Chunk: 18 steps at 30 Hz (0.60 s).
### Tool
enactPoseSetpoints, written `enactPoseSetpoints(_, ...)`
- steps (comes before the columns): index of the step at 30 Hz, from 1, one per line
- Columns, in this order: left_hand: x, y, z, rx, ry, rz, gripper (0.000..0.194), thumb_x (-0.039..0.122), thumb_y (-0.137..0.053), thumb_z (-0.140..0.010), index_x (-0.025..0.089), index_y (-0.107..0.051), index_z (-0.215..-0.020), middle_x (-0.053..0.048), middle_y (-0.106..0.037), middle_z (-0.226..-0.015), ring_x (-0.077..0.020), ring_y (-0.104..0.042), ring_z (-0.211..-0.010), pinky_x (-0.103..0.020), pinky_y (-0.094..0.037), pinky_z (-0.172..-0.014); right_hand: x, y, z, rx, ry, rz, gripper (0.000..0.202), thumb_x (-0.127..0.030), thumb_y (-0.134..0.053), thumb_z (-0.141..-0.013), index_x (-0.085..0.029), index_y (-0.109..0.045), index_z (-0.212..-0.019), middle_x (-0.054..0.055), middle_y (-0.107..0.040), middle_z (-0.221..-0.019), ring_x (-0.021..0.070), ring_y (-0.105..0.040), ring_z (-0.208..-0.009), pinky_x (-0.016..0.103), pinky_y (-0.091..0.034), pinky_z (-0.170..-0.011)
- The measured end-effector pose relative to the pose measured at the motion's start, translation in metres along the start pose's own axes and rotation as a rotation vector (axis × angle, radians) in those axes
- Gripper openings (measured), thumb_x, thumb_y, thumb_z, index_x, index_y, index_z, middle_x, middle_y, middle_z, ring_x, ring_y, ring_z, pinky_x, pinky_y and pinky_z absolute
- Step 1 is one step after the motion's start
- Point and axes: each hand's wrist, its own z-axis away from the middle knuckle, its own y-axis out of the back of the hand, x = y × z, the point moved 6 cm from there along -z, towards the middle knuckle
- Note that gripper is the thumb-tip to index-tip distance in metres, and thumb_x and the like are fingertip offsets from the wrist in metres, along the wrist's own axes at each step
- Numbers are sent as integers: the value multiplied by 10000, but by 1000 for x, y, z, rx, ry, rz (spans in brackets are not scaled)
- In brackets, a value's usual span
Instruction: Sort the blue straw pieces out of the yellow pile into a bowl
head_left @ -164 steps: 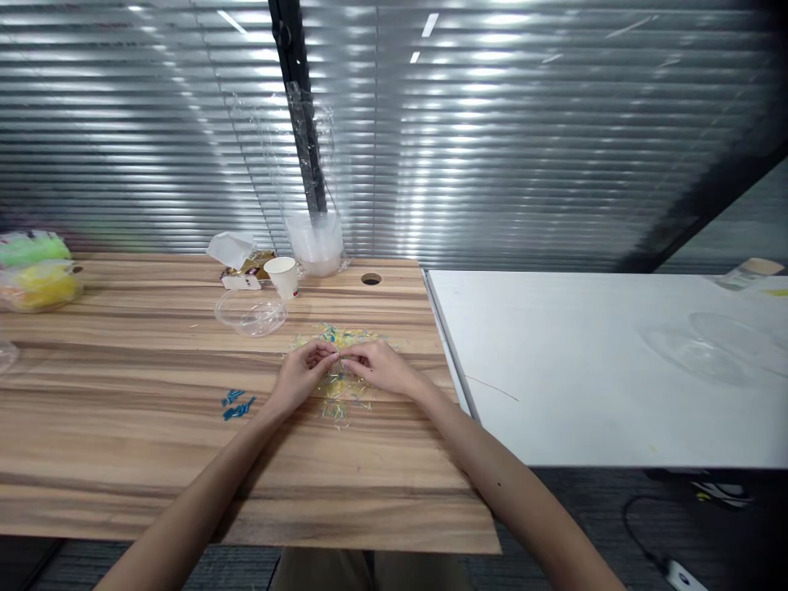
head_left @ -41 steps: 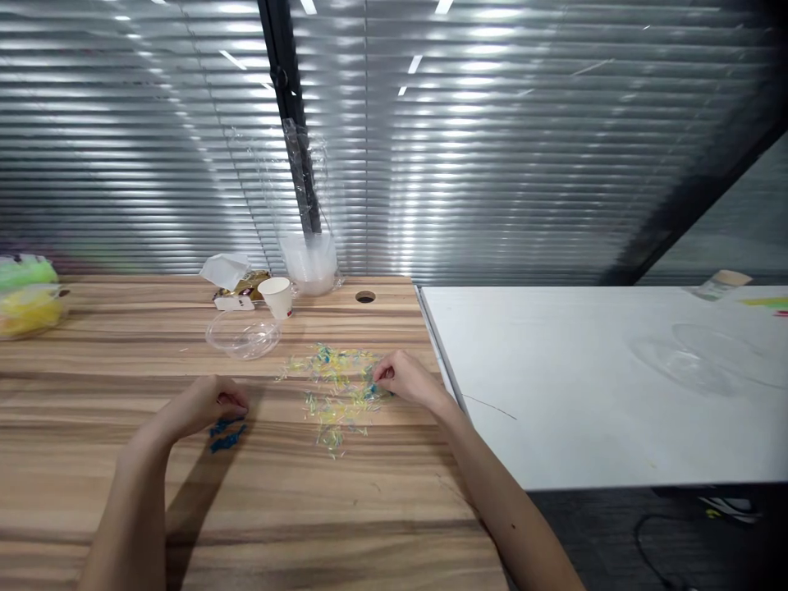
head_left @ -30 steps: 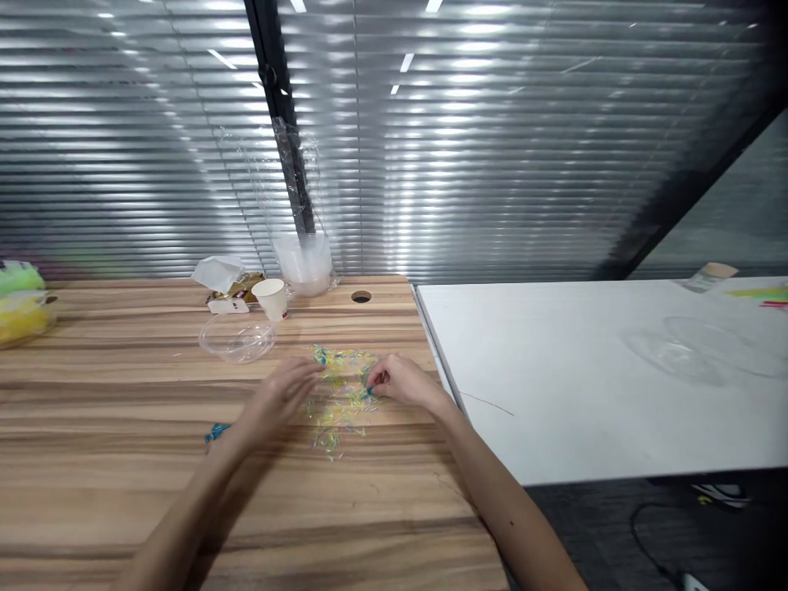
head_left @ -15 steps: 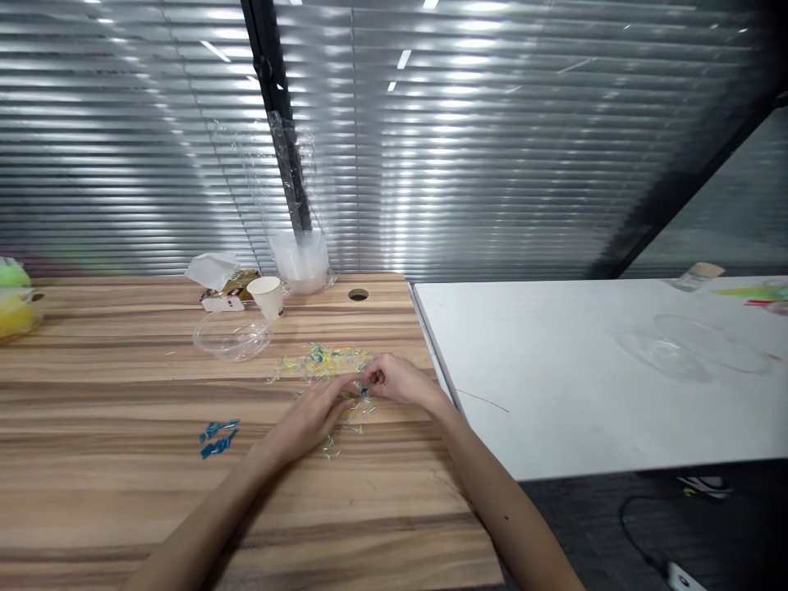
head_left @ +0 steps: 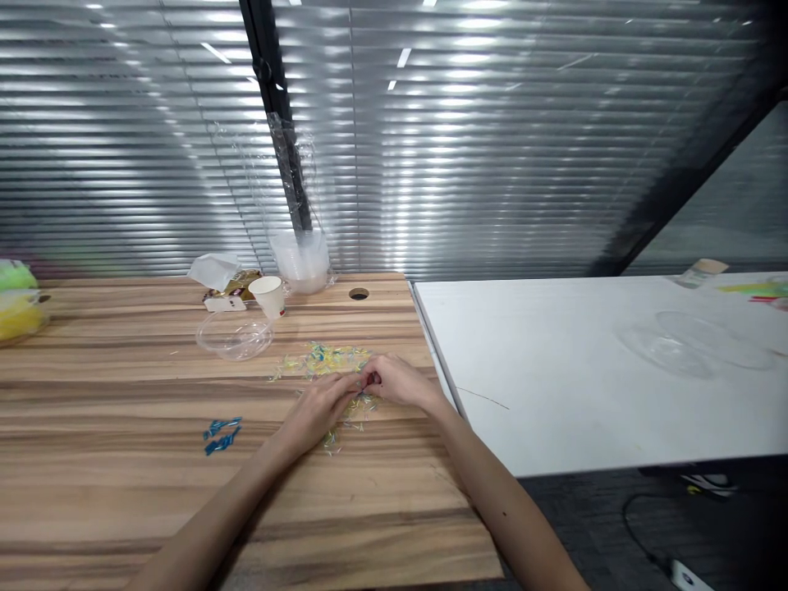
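My left hand (head_left: 318,408) and my right hand (head_left: 399,380) meet at their fingertips low over the wooden table. The right fingers are curled into a pinch. The left thumb and fingers close toward the same spot, where a tiny bluish bit barely shows; what each hand grips is too small to name. Around and behind the hands lie scattered thin yellow, blue and clear shreds (head_left: 329,359), some of them just below the fingers. To the left of my left hand, shiny blue strips (head_left: 222,442) lie in a small group.
A clear plastic bowl (head_left: 234,338), a white paper cup (head_left: 267,295), a tissue pack (head_left: 226,287) and stacked clear containers (head_left: 303,261) stand at the back. A white table (head_left: 554,386) adjoins on the right, with clear lids (head_left: 668,349) on it. Bagged yellow material (head_left: 18,316) sits far left.
The fingertips have drawn slightly closer together, and the blue bit between them shows less. My left hand has shifted a little; the things on the table stay put.
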Motion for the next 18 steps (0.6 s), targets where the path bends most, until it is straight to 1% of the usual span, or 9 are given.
enactPoseSetpoints(5, -5, 0, 1, 18, -5, -20, 254, 234, -428, -934, 230, -559, -1151, -52, -659, -1083, -163, -623, -958, -281, -497, -816, -2, 1, 1, 18, 7, 12, 168, -60, -591, -728, -173, -700, -788, 13, -667, -729, 129, -562, -649, 207, -341, -569)
enactPoseSetpoints(10, -9, -1, 3, 11, 25, 3, 255, 241, -451, -923, 229, -572, -1147, -55, -665, -1075, -165, -629, -942, -278, -496, -807, -1, -1, 1, -7, 4, 1, 182, -55, -584, -731, -178, -706, -787, 8, -674, -726, 129, -574, -662, 203, -349, -582)
enactPoseSetpoints(12, -12, -1, 3, -3, 62, 9, 237, 238, -461, -915, 231, -590, -1114, -49, -672, -1054, -164, -632, -921, -276, -493, -796, 0, -2, 0, -16, -4, 0, 190, -55, -581, -732, -180, -711, -793, 8, -681, -738, 130, -582, -672, 202, -356, -591)
enactPoseSetpoints(15, -18, 0, 3, -26, 139, 12, 217, 209, -486, -888, 227, -609, -1066, -38, -682, -967, -162, -630, -860, -274, -487, -769, 0, -3, -1, -18, -1, -1, 200, -52, -579, -730, -184, -716, -794, 5, -688, -754, 128, -588, -682, 199, -361, -601)
enactPoseSetpoints(18, -25, 2, 4, -19, 196, 26, 248, 157, -493, -855, 210, -605, -1070, -37, -673, -882, -167, -615, -825, -279, -480, -752, -1, -4, 0, -15, 2, 0, 209, -45, -565, -725, -181, -713, -779, 2, -682, -736, 123, -580, -665, 199, -350, -586)
